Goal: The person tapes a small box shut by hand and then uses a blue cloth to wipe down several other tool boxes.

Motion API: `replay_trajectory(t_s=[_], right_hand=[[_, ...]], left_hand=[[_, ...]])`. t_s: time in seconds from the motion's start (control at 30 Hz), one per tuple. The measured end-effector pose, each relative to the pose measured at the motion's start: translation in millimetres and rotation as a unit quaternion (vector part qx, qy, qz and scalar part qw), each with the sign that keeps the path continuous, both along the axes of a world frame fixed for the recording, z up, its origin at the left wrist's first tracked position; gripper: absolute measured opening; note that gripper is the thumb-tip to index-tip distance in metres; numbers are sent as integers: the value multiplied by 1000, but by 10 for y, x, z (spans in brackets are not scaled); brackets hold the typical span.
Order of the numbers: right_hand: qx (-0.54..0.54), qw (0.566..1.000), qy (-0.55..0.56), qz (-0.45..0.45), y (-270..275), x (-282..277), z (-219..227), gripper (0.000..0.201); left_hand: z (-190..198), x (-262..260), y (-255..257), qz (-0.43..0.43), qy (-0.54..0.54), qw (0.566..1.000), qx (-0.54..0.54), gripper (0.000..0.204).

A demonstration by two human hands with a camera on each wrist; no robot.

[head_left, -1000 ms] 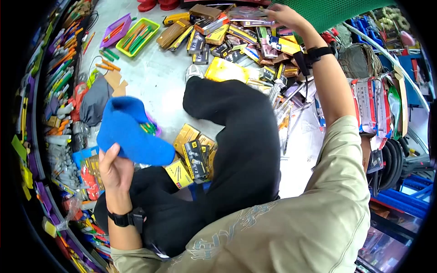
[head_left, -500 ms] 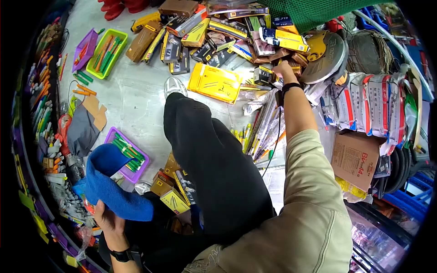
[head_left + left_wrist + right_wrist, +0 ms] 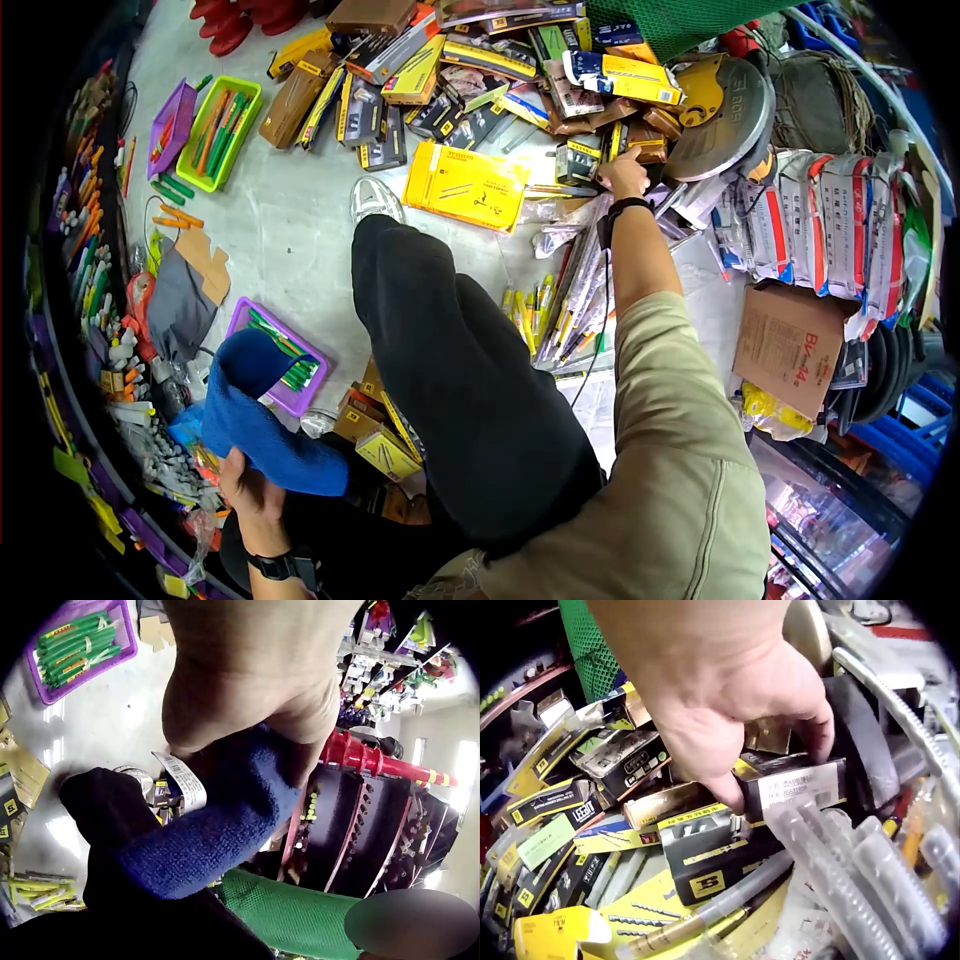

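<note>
My left hand [image 3: 250, 485] grips a blue terry cloth [image 3: 265, 420], which bends upward in a loop above my lap. A white printed label [image 3: 185, 781] sticks out beside the cloth in the left wrist view. At the right of the box pile, my right hand [image 3: 625, 178] reaches down among the cartons. Its thumb and fingers pinch the two ends of a small dark box [image 3: 802, 784] with a white barcode label. Right beside that lies a black and yellow box [image 3: 712, 851]. Clear ribbed plastic tubes [image 3: 832, 877] overlap its front side.
Many drill-bit boxes [image 3: 360, 105] are heaped ahead, with a flat yellow packet [image 3: 465, 185] in front. A purple tray [image 3: 300, 390] of green pencil-like sticks and a lime tray [image 3: 220, 135] stand left. A grey disc-shaped tool [image 3: 730, 120] and a carton [image 3: 790, 345] lie right.
My right hand has come down from beside the green mesh into the box pile and taken hold of a small box. The blue cloth has sunk lower in my left hand.
</note>
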State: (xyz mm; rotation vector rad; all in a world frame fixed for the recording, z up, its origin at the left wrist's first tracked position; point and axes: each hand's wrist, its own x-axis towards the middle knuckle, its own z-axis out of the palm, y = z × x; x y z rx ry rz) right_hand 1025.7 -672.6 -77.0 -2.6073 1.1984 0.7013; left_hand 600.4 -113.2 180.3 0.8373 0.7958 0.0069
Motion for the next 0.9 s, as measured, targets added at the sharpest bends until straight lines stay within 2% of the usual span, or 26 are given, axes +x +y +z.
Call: replay_trajectory(t_s=[0.07, 0.1, 0.13, 0.23, 0.37, 0.53, 0.6, 0.67, 0.73, 0.77, 0.8, 0.9], right_hand=[[-10, 993, -64, -94, 26, 20, -110, 81], [-10, 990, -93, -108, 101, -9, -51, 77], [-37, 992, -63, -102, 115, -12, -32, 89], [-58, 991, -66, -100, 22, 13, -56, 109], [-71, 952, -266, -136, -154, 171, -122, 97], [-80, 923, -318, -202, 7, 158, -30, 89], [-80, 921, -354, -143, -5, 81, 5, 86], [-73, 927, -343, -133, -25, 77, 18, 81], [-88, 929, -356, -54, -149, 149, -146, 76], [-83, 924, -363, -89, -209, 240, -222, 67], [-29, 917, -364, -161, -209, 270, -157, 60], [-15, 905, -381, -190, -188, 232, -69, 51]], left_hand=[[-26, -15, -26, 1, -9, 1000, -5, 54], [-49, -31, -31, 4, -12, 1000, -9, 55], [-70, -76, -21, 0, -17, 1000, -9, 55], [-95, -136, -13, 15, 10, 1000, -2, 55], [-220, -220, 93, 33, 38, 999, -10, 54], [-239, -139, 42, 31, 48, 998, 2, 55], [-238, -127, 71, 30, 60, 998, 3, 55], [-244, -115, 89, 34, 77, 996, -17, 56], [-233, -16, 36, 27, 83, 996, -15, 57], [-230, 14, -17, 21, 86, 996, -16, 58], [-225, 20, -48, 25, 89, 996, -14, 58], [-162, 114, -123, -26, 52, 998, 11, 55]])
